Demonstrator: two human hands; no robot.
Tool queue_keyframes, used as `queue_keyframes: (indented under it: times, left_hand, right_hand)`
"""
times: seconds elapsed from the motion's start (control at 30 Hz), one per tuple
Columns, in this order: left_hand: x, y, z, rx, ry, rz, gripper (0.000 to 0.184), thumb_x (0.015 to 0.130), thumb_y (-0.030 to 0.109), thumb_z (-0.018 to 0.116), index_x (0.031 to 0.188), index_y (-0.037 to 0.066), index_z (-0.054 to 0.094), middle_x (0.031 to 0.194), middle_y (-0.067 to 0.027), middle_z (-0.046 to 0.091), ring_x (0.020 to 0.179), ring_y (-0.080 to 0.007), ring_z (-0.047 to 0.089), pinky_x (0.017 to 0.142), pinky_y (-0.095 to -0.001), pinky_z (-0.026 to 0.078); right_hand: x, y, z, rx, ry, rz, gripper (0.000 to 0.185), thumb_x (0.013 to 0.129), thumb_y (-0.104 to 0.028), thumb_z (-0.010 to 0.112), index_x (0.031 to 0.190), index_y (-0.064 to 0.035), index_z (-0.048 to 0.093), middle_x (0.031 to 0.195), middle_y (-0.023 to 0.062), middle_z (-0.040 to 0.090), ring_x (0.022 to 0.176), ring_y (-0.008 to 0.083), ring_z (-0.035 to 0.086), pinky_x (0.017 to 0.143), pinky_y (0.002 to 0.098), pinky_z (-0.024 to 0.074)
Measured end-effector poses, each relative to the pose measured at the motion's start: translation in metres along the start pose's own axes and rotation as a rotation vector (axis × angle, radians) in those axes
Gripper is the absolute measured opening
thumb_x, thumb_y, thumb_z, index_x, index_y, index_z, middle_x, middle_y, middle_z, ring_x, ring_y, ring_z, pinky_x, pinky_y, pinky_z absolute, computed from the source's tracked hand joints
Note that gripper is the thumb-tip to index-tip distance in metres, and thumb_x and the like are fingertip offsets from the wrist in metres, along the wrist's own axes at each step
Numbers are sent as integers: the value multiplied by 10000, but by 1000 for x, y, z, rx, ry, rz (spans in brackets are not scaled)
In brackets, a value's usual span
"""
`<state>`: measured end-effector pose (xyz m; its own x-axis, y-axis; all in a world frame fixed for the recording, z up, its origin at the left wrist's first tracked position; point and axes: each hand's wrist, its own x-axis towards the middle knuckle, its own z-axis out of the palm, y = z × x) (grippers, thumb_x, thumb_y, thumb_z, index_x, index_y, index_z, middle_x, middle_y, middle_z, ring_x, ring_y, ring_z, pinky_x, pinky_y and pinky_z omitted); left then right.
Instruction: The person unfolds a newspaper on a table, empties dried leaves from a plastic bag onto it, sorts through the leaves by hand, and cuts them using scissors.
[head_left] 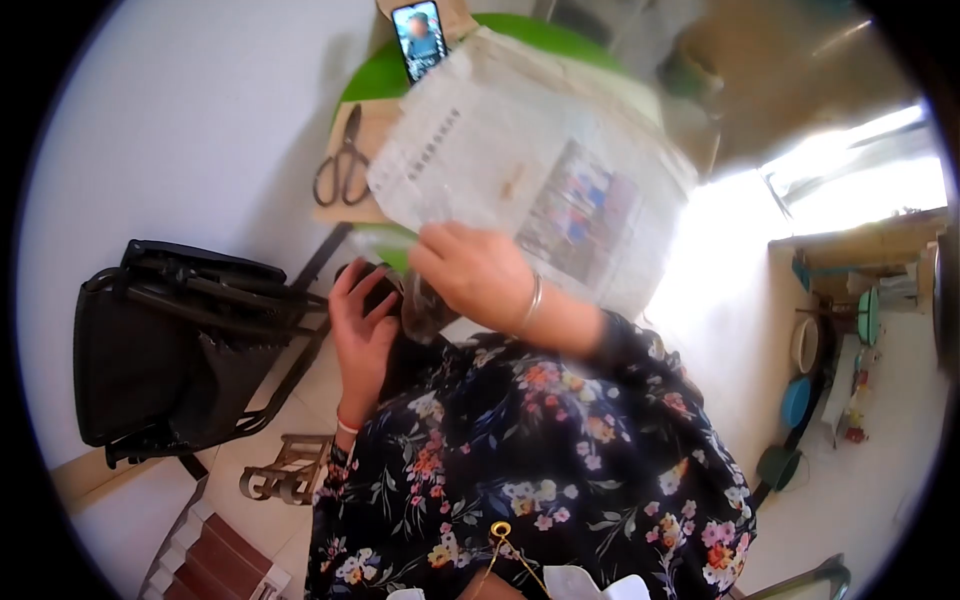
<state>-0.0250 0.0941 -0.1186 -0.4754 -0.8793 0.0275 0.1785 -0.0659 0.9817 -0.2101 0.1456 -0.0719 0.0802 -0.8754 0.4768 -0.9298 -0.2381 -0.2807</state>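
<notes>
My right hand (475, 272), with a bracelet at the wrist, is closed at the top of a crumpled clear plastic bag (424, 315). Something dark shows through the plastic, too blurred to name. Just left of it, my left hand (360, 325) curves its fingers around a dark object (379, 290), partly hidden and of unclear kind. Beyond my hands a newspaper sheet (480, 140), perhaps under clear plastic, covers much of a green round table (375, 85). Scissors (345, 165) with dark handles lie on brown paper (335, 212) at the table's left.
A phone (419, 40) with a lit screen stands at the table's far edge. To the left is a black folding chair (185, 350) by the wall, with a small wooden stool (285, 470) below it. Basins (796, 402) and other household things line the right wall.
</notes>
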Motion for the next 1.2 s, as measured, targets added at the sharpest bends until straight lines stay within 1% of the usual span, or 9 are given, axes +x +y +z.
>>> queue_keyframes:
  times: [0.07,0.13,0.3,0.43,0.6,0.7,0.87,1.07,1.2]
  left_hand:
    - [-8,-22,-15,31,-238,-206,717,738,86,762,1352,12,401,1305,-134,500,1161,-241,525,997,-362,437]
    - [-4,-22,-8,422,-469,-104,679,693,72,794,1287,16,471,1217,-128,546,1147,-228,531,985,-321,410]
    - [4,-34,-2,398,-555,97,488,808,90,724,1243,-2,521,1167,-134,580,1090,-237,566,950,-334,435]
    - [36,-40,16,444,-529,338,232,934,34,527,1150,-26,589,1141,-146,619,1071,-271,594,915,-343,461]
    - [63,-33,19,508,-521,260,252,959,87,473,1127,-21,627,1131,-166,651,1051,-296,618,937,-356,464]
    - [73,-46,15,427,-605,292,260,943,80,488,1139,6,641,1156,-162,646,1089,-297,603,978,-348,443]
    - [78,-66,6,498,-624,378,252,874,68,594,1114,26,657,1231,-149,602,1181,-301,547,1027,-343,407]
    - [49,-40,-12,551,-315,223,198,738,44,749,894,42,628,992,-124,598,968,-298,570,869,-368,455]
    - [55,-25,-6,679,-483,419,217,707,29,757,867,48,611,867,-119,579,837,-316,561,739,-388,461]
  right_hand:
    - [-21,-16,10,44,-24,-2,145,703,-97,600,824,-90,520,852,53,545,727,207,592,569,324,494]
    - [-35,-23,17,91,-23,-16,141,696,-96,600,816,-87,527,878,52,562,727,201,594,570,315,497]
    - [-50,-20,26,157,21,-59,171,714,-139,604,874,-104,554,891,45,571,776,204,606,576,330,505]
    - [-46,-19,19,98,165,64,132,700,-46,622,826,-62,587,899,65,625,744,227,623,588,318,504]
    - [-49,-24,4,168,526,325,188,751,124,629,903,14,635,943,151,667,837,286,657,695,309,535]
    - [-68,-12,-3,152,628,478,155,800,124,623,921,28,634,950,149,667,858,240,655,733,290,524]
    - [-102,-3,14,295,515,841,123,851,61,608,948,-2,649,968,101,671,863,201,655,732,282,526]
    - [-93,-18,47,289,329,719,137,835,37,630,948,-24,676,965,117,662,881,242,653,725,310,526]
    - [-73,-10,34,207,226,644,154,804,15,660,945,-39,690,941,116,649,853,289,638,727,342,516]
